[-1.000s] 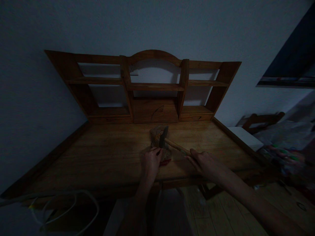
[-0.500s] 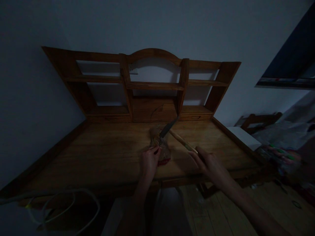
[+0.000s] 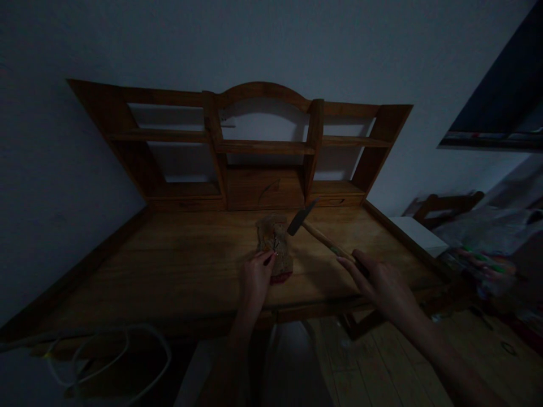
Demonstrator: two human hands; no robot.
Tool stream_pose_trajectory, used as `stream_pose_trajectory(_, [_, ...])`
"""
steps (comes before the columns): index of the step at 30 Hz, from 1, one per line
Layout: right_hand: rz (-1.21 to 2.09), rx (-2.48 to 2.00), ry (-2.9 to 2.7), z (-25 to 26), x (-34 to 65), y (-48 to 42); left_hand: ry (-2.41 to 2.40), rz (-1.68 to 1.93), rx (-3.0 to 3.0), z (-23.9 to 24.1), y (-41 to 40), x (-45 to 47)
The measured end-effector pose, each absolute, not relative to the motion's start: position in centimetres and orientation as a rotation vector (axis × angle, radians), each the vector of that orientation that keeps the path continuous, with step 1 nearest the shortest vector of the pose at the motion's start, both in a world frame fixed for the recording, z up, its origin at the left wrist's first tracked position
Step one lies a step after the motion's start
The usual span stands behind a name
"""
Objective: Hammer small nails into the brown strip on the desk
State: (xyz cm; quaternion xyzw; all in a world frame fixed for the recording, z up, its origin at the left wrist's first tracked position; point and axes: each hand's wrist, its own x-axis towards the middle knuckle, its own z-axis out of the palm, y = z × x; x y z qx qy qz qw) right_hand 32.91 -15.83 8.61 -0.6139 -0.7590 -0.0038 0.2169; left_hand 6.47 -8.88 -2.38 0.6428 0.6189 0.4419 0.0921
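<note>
My right hand (image 3: 377, 282) is closed round the wooden handle of a hammer (image 3: 320, 236). The dark hammer head is raised to the right of a rough brown piece (image 3: 282, 264), apart from it. This piece, red at its near end, lies on the desk; I cannot tell what it is made of. Over its left side, my left hand (image 3: 257, 277) has thumb and fingers pinched together, and what they hold is too small and dark to name. Thin dark marks or pins (image 3: 275, 244) show on the piece just beyond the fingertips.
The wooden desk (image 3: 182, 254) carries a shelf unit (image 3: 267, 148) along its back, against the wall. A pale cable (image 3: 165, 345) loops at the front left. At the right stand a white box (image 3: 418, 234), a chair (image 3: 449, 204) and plastic bags (image 3: 487, 232).
The hammer and my right hand have moved right, so the head no longer overlaps the brown piece. My left hand stays pinched in nearly the same place.
</note>
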Motion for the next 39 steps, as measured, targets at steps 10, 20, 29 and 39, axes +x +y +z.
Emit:
stream_pose_trajectory(10, [0.007,-1.759,-2.098,8.3,32.9,-16.0,1.810,1.351,1.852,-2.7,-8.8,6.5])
stream_pose_trajectory(20, [-0.061,-1.745,-2.173,8.6,32.2,-15.6,1.794,1.342,1.807,-2.6,-8.9,6.7])
stream_pose_trajectory(29, [-0.030,-1.725,-2.176,8.4,32.0,-15.6,1.819,1.363,1.814,-2.4,-8.8,6.9])
stream_pose_trajectory(39, [-0.178,-1.750,-2.286,8.5,30.8,-15.6,1.799,1.326,1.866,-2.1,-9.0,6.7])
